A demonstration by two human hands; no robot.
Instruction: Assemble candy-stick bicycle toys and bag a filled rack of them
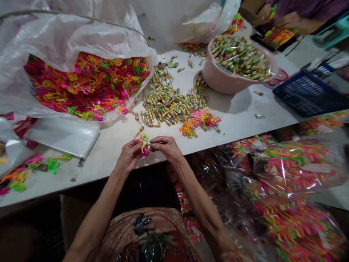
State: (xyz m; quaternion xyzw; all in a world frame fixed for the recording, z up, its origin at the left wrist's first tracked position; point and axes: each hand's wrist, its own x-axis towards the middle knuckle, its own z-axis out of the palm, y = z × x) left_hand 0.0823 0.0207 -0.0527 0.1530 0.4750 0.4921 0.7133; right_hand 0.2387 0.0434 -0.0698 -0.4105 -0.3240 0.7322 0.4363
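At the table's front edge, my left hand is closed on small bright plastic toy pieces in green, yellow and pink. From the other side my right hand pinches a small patterned tube close against those pieces; whether they are joined I cannot tell. Just beyond my hands spreads a heap of similar patterned tubes, partly inside a wire ring. To the right of it lies a small cluster of pink, orange and yellow toy pieces, with tubes showing among them.
A large clear bag of loose plastic pieces stands left. Behind right are a pink basin full of tubes and a blue basket. Filled bags are piled at my right. Another person's hands work at the far right.
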